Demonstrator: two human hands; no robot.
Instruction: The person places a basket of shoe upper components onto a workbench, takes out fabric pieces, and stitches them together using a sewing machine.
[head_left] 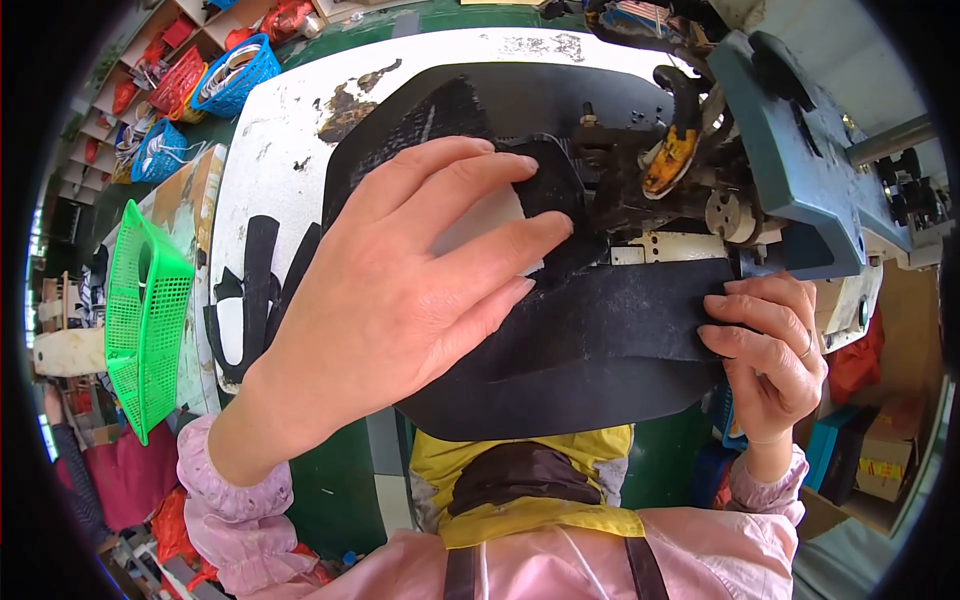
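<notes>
Steadiness counts: left hand (400,290) spreads open, fingers pressing the black fabric piece (590,330) flat on the white worn counter (280,130) beside the sewing machine (760,150), while right hand (765,350) pinches its edge, best fed evenly.

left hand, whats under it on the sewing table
The left hand presses flat on black fabric, fingertips on a small black piece near the sewing machine. What lies beneath the palm is covered.

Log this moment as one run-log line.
left hand: flat on black fabric piece | right hand: pinching its right edge | sewing machine: fabric at its foot | green basket: left
</notes>
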